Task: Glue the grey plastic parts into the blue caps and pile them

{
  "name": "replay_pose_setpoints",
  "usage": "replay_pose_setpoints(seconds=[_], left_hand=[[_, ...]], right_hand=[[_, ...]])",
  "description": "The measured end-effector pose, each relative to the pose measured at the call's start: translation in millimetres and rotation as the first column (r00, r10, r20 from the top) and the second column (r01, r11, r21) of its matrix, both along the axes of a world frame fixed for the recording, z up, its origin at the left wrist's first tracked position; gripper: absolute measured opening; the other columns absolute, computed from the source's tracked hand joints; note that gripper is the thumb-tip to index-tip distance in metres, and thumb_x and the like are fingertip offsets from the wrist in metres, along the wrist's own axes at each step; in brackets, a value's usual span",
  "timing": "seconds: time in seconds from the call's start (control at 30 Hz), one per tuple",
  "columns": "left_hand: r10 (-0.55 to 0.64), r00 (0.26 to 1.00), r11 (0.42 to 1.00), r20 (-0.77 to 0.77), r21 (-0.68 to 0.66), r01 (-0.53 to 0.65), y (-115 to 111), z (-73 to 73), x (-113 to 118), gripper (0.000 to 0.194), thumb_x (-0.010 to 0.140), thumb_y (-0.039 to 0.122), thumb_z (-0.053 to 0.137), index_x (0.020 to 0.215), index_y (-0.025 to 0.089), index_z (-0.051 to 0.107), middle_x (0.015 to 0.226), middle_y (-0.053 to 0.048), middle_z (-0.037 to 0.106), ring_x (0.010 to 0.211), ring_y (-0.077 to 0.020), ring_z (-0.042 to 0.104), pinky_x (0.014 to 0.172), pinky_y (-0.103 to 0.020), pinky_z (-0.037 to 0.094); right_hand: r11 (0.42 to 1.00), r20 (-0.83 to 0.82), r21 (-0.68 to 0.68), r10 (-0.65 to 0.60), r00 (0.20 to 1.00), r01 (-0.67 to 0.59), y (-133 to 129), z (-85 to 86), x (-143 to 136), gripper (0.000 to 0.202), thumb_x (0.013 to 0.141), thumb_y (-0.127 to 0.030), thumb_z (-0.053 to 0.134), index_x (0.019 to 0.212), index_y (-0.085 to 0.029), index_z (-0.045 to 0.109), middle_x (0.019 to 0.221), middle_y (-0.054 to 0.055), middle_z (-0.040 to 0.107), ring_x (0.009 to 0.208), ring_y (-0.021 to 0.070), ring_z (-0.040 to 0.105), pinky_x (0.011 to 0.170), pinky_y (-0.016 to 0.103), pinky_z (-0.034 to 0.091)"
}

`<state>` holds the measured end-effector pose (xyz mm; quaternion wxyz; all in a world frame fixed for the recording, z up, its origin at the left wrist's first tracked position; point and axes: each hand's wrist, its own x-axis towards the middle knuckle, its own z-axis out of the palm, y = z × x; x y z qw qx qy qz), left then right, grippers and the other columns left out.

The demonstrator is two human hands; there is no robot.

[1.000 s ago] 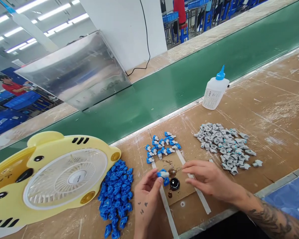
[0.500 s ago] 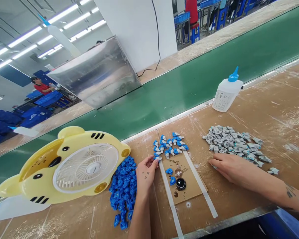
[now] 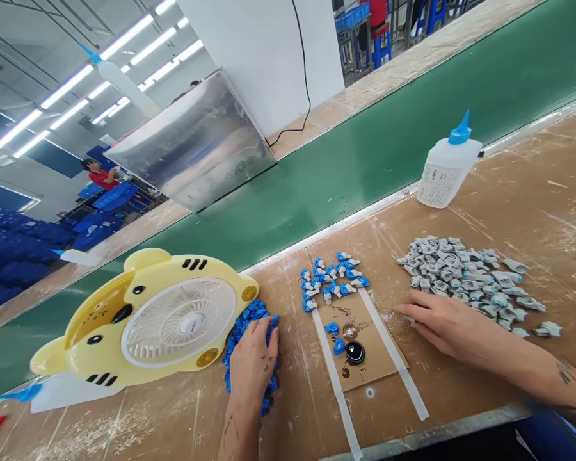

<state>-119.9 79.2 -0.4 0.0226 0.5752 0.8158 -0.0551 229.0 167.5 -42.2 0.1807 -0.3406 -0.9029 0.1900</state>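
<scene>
My left hand rests on the pile of small blue plastic parts, thumb apart from the fingers, fingertips partly hidden. Left of the glued rows, my right hand's opposite side is the grey pile: my right hand lies by the small grey plastic parts, fingers pinched on what looks like one grey part. Between the hands, a cardboard piece carries a round dab of dark liquid and two loose blue parts. Joined blue-and-grey pieces stand in a cluster at its far edge.
A yellow animal-shaped fan lies at the left. A white bottle with a blue nozzle stands at the back right. Beyond the table runs a green conveyor belt. White tape strips edge the cardboard.
My left hand has moved left from the joined pieces onto the blue pile. My right hand stays beside the grey pile. The view has shifted slightly.
</scene>
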Motion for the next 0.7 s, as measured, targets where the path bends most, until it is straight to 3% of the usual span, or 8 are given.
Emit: replay_pose_setpoints(seconds=[0.1, 0.23, 0.3, 0.37, 0.4, 0.47, 0.57, 0.7], left_hand=[[-0.022, 1.000, 1.000, 0.017, 0.009, 0.021, 12, -1.8, -1, 0.029, 0.092, 0.015, 0.050, 0.108, 0.021, 0.074, 0.114, -0.011, 0.077, 0.092, -0.0269, 0.074, 0.077, -0.035, 0.055], [-0.053, 0.995, 0.997, 0.081, 0.056, 0.048, 23, -3.2, -4, 0.027, 0.085, 0.012, 0.053, 0.090, 0.024, 0.077, 0.094, -0.007, 0.080, 0.088, -0.0252, 0.075, 0.076, -0.031, 0.055], [-0.061, 0.991, 0.993, 0.119, 0.104, 0.049, 21, -2.9, -4, 0.028, 0.086, 0.018, 0.052, 0.097, 0.023, 0.077, 0.091, -0.008, 0.081, 0.085, -0.0250, 0.076, 0.075, -0.032, 0.057], [-0.049, 0.959, 0.975, 0.280, 0.224, -0.016, 13, -4.2, 0, 0.032, 0.087, 0.030, 0.051, 0.106, 0.020, 0.076, 0.082, -0.007, 0.081, 0.071, -0.0243, 0.075, 0.067, -0.032, 0.059], [-0.043, 0.910, 0.952, 0.412, 0.293, -0.088, 6, -5.8, 4, 0.035, 0.086, 0.037, 0.054, 0.107, 0.019, 0.076, 0.076, -0.006, 0.080, 0.062, -0.0239, 0.074, 0.061, -0.032, 0.060], [-0.061, 0.716, 0.888, 0.695, 0.366, -0.279, -10, -11.3, 15, 0.038, 0.079, 0.048, 0.064, 0.102, 0.019, 0.077, 0.070, -0.005, 0.079, 0.059, -0.0244, 0.074, 0.058, -0.033, 0.062], [-0.080, 0.467, 0.832, 0.881, 0.317, -0.456, -33, -22.5, 35, 0.033, 0.072, 0.045, 0.077, 0.093, 0.020, 0.079, 0.080, -0.005, 0.080, 0.067, -0.0250, 0.077, 0.064, -0.032, 0.065], [-0.084, 0.373, 0.864, 0.924, 0.253, -0.434, -47, -36.4, 59, 0.028, 0.068, 0.040, 0.083, 0.088, 0.021, 0.081, 0.089, -0.007, 0.081, 0.075, -0.0253, 0.078, 0.069, -0.032, 0.065]], right_hand=[[0.993, -0.092, -0.110, 0.028, 0.995, -0.039, -4, -0.6, -2, 0.025, 0.092, -0.010, 0.049, 0.103, -0.020, 0.069, 0.093, 0.007, 0.066, 0.080, 0.0194, 0.069, 0.072, 0.030, 0.056], [0.961, -0.217, -0.274, -0.100, 0.971, 0.038, -9, -1.6, -8, 0.023, 0.091, -0.015, 0.052, 0.105, -0.021, 0.071, 0.101, 0.008, 0.073, 0.094, 0.0221, 0.070, 0.086, 0.033, 0.056], [0.932, -0.247, -0.357, -0.155, 0.957, 0.059, -11, -1.0, -12, 0.021, 0.091, -0.018, 0.055, 0.103, -0.020, 0.072, 0.099, 0.007, 0.074, 0.089, 0.0208, 0.069, 0.082, 0.032, 0.056], [0.897, -0.259, -0.435, -0.212, 0.942, 0.082, -11, 1.0, -15, 0.019, 0.089, -0.020, 0.059, 0.102, -0.020, 0.073, 0.095, 0.006, 0.072, 0.078, 0.0182, 0.067, 0.074, 0.029, 0.055], [0.876, -0.263, -0.472, -0.241, 0.934, 0.093, -11, 2.4, -16, 0.019, 0.087, -0.020, 0.060, 0.101, -0.020, 0.073, 0.094, 0.006, 0.071, 0.074, 0.0169, 0.066, 0.071, 0.028, 0.055], [0.836, -0.272, -0.539, -0.287, 0.918, 0.101, -9, 6.0, -18, 0.019, 0.085, -0.019, 0.061, 0.098, -0.019, 0.075, 0.095, 0.005, 0.070, 0.071, 0.0152, 0.064, 0.070, 0.027, 0.054], [0.790, -0.278, -0.607, -0.318, 0.906, 0.091, -6, 11.1, -20, 0.015, 0.084, -0.020, 0.063, 0.092, -0.019, 0.076, 0.099, 0.006, 0.070, 0.076, 0.0153, 0.065, 0.071, 0.026, 0.053], [0.793, -0.200, -0.592, -0.314, 0.928, 0.141, -4, 12.0, -24, 0.011, 0.082, -0.013, 0.065, 0.079, -0.018, 0.074, 0.083, 0.002, 0.071, 0.071, 0.0150, 0.063, 0.067, 0.025, 0.049]])
